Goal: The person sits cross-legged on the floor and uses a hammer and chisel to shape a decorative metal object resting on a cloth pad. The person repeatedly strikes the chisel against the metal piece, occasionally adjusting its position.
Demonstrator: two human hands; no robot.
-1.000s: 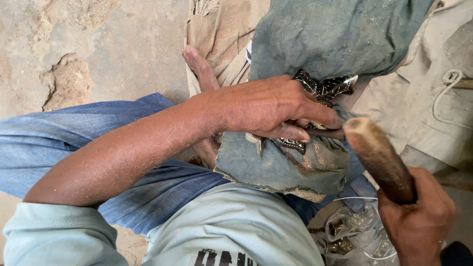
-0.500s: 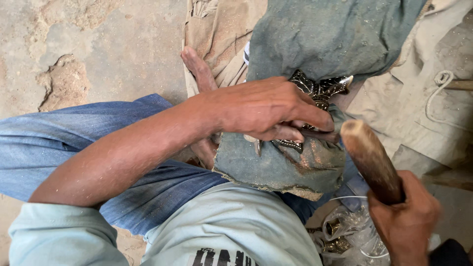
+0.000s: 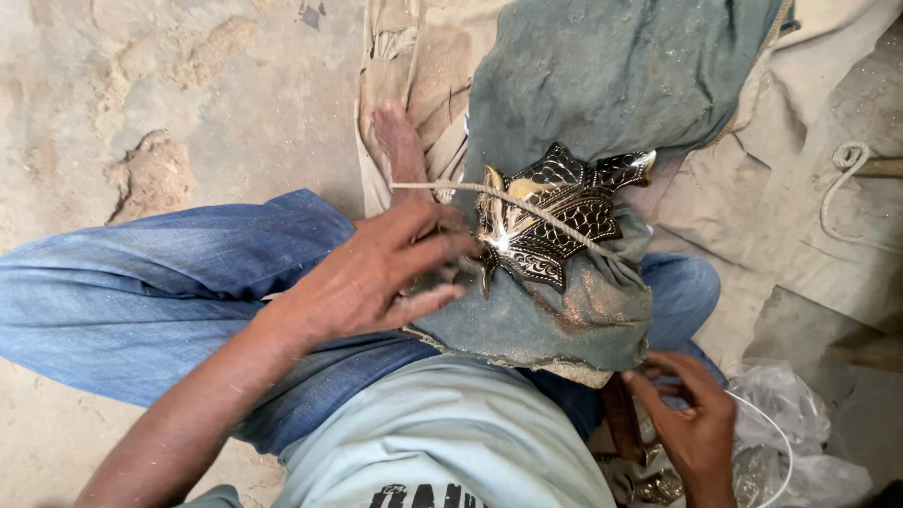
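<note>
While the ornate metal piece (image 3: pixel 550 221) lies on grey-green cloth (image 3: pixel 564 310) over the knee, a cord (image 3: pixel 527 209) crossing it, the left hand (image 3: pixel 376 277) hovers beside it, fingers spread, gripping nothing. Right hand (image 3: pixel 691 419) (low, near a plastic bag (image 3: pixel 800 423)) looks loosely curled; whether it grips anything cannot be told. Rope (image 3: pixel 842 174) lies well apart on canvas.

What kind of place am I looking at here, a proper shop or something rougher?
Likely a rough floor-level metalcraft workshop. The person sits on a bare, dusty concrete floor, an ornate metal piece lies on a grimy cloth over the lap, and more metal parts sit in a plastic bag.
</note>
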